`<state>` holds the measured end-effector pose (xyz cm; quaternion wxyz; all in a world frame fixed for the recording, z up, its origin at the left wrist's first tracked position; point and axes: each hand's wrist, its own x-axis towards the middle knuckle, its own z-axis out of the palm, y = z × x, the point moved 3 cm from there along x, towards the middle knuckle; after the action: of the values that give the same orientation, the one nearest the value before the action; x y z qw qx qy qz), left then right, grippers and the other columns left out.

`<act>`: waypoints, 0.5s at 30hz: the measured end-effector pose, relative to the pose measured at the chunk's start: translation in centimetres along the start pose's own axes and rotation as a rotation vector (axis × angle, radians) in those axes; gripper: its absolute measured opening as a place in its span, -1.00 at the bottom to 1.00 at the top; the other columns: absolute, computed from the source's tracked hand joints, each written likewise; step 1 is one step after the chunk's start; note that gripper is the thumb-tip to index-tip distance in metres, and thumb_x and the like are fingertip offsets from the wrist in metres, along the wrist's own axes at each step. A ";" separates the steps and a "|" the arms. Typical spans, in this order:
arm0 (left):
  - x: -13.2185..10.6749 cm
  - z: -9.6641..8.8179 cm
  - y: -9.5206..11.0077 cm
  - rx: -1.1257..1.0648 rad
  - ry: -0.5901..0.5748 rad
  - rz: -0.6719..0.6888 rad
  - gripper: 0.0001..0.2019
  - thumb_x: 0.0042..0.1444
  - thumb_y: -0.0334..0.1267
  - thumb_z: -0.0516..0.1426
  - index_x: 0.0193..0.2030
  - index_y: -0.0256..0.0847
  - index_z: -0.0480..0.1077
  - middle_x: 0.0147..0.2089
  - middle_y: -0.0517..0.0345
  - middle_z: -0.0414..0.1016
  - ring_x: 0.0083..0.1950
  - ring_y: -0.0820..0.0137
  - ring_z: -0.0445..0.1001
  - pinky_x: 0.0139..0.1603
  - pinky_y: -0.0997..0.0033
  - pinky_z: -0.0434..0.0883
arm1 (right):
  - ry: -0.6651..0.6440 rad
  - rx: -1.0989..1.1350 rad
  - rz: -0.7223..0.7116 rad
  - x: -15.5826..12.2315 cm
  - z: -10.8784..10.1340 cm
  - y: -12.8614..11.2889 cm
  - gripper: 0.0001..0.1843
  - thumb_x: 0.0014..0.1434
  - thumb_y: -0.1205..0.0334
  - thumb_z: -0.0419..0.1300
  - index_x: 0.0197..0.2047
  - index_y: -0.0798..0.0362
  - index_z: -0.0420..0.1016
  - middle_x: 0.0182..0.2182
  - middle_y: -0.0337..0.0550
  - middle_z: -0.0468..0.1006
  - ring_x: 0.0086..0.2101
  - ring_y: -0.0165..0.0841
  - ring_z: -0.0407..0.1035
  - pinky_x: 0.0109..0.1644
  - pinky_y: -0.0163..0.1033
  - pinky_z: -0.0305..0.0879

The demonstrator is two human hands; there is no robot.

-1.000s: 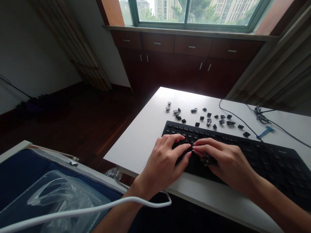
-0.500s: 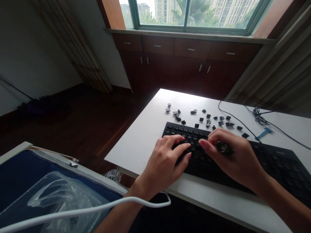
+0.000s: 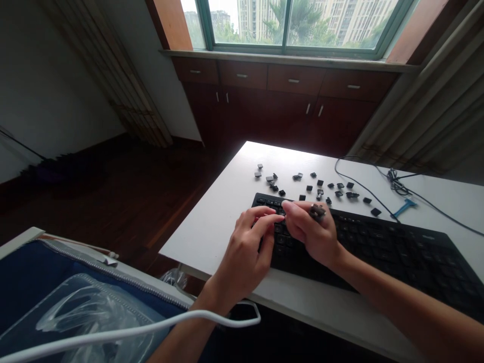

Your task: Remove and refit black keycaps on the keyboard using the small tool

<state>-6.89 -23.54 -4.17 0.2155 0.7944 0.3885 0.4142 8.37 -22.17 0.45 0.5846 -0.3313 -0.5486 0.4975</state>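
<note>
A black keyboard (image 3: pixel 378 247) lies along the front of the white table. Over its left end rests my left hand (image 3: pixel 251 242), its fingers bent and apart, the index fingertip close to my right fingertips. My right hand (image 3: pixel 312 232) is closed around a small dark tool with a metallic-looking end (image 3: pixel 317 212), which pokes out above the fist. The tool's working end is hidden by my fingers, so its kind cannot be made out. Behind the keyboard several loose black keycaps (image 3: pixel 309 188) are scattered, some tipped over.
A blue T-shaped plastic tool (image 3: pixel 404 206) lies behind the keyboard. Near it runs a black cable (image 3: pixel 397 184), partly bundled. The white table (image 3: pixel 200 232) ends at the left. Below, a white bar (image 3: pixel 151 330) crosses before a dark blue fabric container (image 3: pixel 22 282) holding clear plastic.
My right hand has moved left along the keyboard to meet my left fingertips, turning so the tool's end shows. My left hand has shifted slightly left. The view has tilted a little.
</note>
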 end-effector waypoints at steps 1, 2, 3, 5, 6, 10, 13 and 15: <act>0.0 0.0 0.0 0.001 -0.001 0.000 -0.67 0.33 -0.46 0.02 0.14 -0.12 0.42 0.16 0.01 0.38 0.19 0.26 0.38 0.26 0.15 0.41 | -0.005 -0.009 0.028 0.0 -0.2 -0.2 -0.44 0.32 0.13 0.20 -0.69 0.05 0.19 -0.76 -0.36 0.11 -0.70 -0.52 -0.03 -0.62 -0.28 -0.17; 0.0 0.0 0.0 0.003 -0.004 0.001 -0.67 0.33 -0.46 0.02 0.13 -0.12 0.43 0.16 0.01 0.38 0.19 0.26 0.38 0.26 0.15 0.40 | 0.001 0.022 0.019 0.1 -0.4 -0.6 -0.45 0.32 0.14 0.19 -0.68 0.04 0.19 -0.76 -0.37 0.10 -0.70 -0.52 -0.04 -0.63 -0.28 -0.17; 0.0 0.1 0.0 0.007 -0.007 0.001 -0.68 0.33 -0.46 0.02 0.13 -0.11 0.43 0.15 0.01 0.38 0.19 0.26 0.38 0.26 0.14 0.40 | 0.009 0.052 0.004 0.1 -0.7 -1.1 -0.44 0.33 0.17 0.17 -0.69 0.03 0.18 -0.76 -0.37 0.08 -0.71 -0.52 -0.04 -0.63 -0.28 -0.15; 0.1 0.1 0.1 0.015 -0.015 0.007 -0.68 0.34 -0.45 0.03 0.13 -0.11 0.43 0.15 0.01 0.39 0.19 0.25 0.38 0.27 0.12 0.40 | 0.045 0.129 -0.037 0.2 -1.3 -1.8 -0.42 0.31 0.20 0.17 -0.71 0.01 0.10 -0.77 -0.38 0.04 -0.72 -0.51 -0.05 -0.64 -0.27 -0.11; 0.1 0.2 0.1 0.020 -0.015 0.010 -0.68 0.34 -0.44 0.03 0.14 -0.11 0.42 0.15 0.01 0.39 0.19 0.25 0.38 0.27 0.12 0.40 | 0.066 0.143 -0.043 0.2 -1.5 -1.8 -0.41 0.30 0.18 0.17 -0.72 0.00 0.06 -0.77 -0.39 0.03 -0.73 -0.51 -0.06 -0.64 -0.27 -0.11; 0.1 0.3 0.1 0.039 -0.024 0.008 -0.66 0.35 -0.45 0.00 0.17 -0.11 0.40 0.17 0.00 0.38 0.20 0.24 0.36 0.26 0.10 0.40 | 0.067 0.049 0.063 0.1 -1.3 -0.4 -0.41 0.21 0.01 0.26 -0.72 -0.01 0.11 -0.79 -0.38 0.08 -0.73 -0.52 -0.06 -0.68 -0.28 -0.18; 0.2 0.3 0.1 0.050 -0.027 0.001 -0.65 0.35 -0.46 -0.02 0.18 -0.10 0.39 0.18 0.01 0.37 0.21 0.25 0.36 0.26 0.13 0.40 | 0.039 -0.003 0.061 0.3 -0.7 -1.1 -0.43 0.24 0.08 0.27 -0.71 0.03 0.16 -0.77 -0.37 0.10 -0.71 -0.53 -0.03 -0.66 -0.29 -0.19; 0.2 0.3 0.1 0.048 -0.028 0.002 -0.65 0.35 -0.47 -0.02 0.17 -0.10 0.39 0.18 0.02 0.37 0.21 0.27 0.36 0.27 0.16 0.39 | 0.032 0.009 -0.034 0.6 -0.3 -2.2 -0.42 0.29 0.15 0.21 -0.71 0.02 0.13 -0.76 -0.37 0.08 -0.71 -0.54 -0.03 -0.64 -0.29 -0.13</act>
<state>-6.51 -23.42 -4.16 0.2014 0.8054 0.3944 0.3941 9.10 -22.19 2.67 0.6032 -0.3271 -0.5423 0.4848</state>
